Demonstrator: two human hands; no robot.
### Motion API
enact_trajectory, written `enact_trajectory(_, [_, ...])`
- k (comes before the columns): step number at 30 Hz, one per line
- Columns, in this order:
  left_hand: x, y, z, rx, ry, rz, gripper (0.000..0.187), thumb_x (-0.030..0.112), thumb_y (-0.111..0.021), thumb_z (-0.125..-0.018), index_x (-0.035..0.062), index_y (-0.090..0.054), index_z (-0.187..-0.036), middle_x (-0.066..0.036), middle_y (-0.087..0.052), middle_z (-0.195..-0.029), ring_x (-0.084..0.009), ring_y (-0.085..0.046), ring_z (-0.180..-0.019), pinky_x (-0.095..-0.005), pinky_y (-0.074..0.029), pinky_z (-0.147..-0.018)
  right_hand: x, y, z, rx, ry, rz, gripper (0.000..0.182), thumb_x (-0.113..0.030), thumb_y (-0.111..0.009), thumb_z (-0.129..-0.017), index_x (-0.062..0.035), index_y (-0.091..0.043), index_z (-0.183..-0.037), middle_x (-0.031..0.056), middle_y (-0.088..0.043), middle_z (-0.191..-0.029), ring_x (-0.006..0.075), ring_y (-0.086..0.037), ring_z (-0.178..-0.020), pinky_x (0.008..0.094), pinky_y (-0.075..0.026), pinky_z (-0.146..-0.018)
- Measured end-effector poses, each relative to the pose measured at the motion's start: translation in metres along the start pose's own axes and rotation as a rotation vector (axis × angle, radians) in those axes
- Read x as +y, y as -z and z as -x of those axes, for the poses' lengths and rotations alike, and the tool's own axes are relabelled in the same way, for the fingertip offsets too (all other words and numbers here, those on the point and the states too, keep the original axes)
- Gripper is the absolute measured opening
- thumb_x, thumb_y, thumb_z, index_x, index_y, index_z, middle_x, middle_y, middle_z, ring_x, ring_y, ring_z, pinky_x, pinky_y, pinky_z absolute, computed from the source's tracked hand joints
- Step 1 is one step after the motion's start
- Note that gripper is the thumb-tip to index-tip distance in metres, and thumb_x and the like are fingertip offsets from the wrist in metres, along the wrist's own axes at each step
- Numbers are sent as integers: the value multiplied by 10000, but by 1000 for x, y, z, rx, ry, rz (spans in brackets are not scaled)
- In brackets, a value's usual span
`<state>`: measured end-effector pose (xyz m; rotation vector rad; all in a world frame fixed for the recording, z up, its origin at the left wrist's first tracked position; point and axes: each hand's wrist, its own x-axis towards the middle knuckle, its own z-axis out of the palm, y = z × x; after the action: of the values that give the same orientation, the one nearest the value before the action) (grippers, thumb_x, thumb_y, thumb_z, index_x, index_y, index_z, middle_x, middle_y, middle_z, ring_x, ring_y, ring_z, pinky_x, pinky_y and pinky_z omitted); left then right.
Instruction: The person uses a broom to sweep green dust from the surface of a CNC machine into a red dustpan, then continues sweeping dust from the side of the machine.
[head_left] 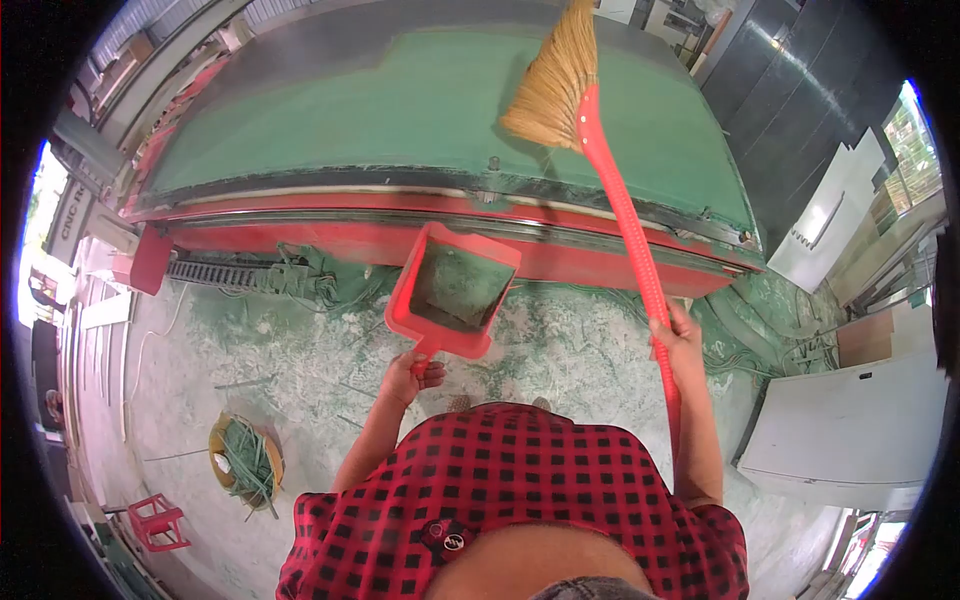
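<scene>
My left hand [412, 376] is closed on the short handle of a red dustpan [402, 300], which holds greenish dust and sits in front of the machine's red side. My right hand [680, 338] grips the long red handle of a broom [632, 225]. The broom's straw bristles [555, 85] point up and away, over the green bed of a large flat machine [440, 110]. Whether the bristles touch that surface I cannot tell.
Dusty floor [560, 360] lies below the machine. At the lower left are a round basket [217, 450] of green strips and a red stool [158, 523]. A grey-white cabinet [850, 425] stands right, near cables and a leaning white panel [830, 215].
</scene>
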<state>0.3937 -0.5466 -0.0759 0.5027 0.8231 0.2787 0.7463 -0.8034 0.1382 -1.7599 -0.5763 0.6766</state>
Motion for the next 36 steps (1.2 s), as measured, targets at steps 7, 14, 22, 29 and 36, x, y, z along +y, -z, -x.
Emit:
enact_trajectory(7, [29, -9, 1, 10, -15, 74, 341, 207, -488, -804, 2, -510, -1077, -200, -624, -915, -315, -642, -801, -441, -541, -696, 35, 3, 76, 273, -75, 42, 453, -89, -571, -837, -45, -466, -1276, -4, -522, -688, 69, -484, -536, 217, -427, -442])
enact_trajectory(14, [48, -35, -10, 9, -18, -43, 359, 233, -492, -808, -24, -545, -1054, -176, -636, -913, -291, -645, -810, -417, -542, -715, 51, 36, 112, 546, -139, 40, 435, -158, -601, -849, -36, -485, -1251, -12, -487, -642, 67, -456, -508, 222, -396, -422])
enact_trajectory(22, [48, -61, -19, -14, 7, 3, 334, 204, -493, -805, -6, -528, -1063, -175, -626, -880, -282, -645, -759, -414, -549, -680, 62, 36, 84, 504, -252, 152, 305, -160, -571, -851, -67, -546, -1140, -4, -474, -613, 80, -463, -474, 247, -418, -392])
enact_trajectory(29, [44, -71, -30, -40, -8, -8, 313, 210, -500, -807, -2, -519, -1036, -174, -622, -884, -289, -644, -753, -421, -546, -684, 42, -7, 66, 274, -244, 39, 305, -161, -575, -851, -70, -535, -1140, -16, -468, -640, 75, -467, -502, 242, -433, -407])
enact_trajectory(36, [47, -85, -30, -47, -24, -40, 317, 214, -514, -806, -2, -519, -1038, -175, -623, -889, -287, -644, -753, -410, -543, -672, 30, -40, 65, -7, -231, -78, 360, -145, -588, -848, -57, -514, -1189, -7, -487, -700, 76, -478, -555, 241, -441, -430])
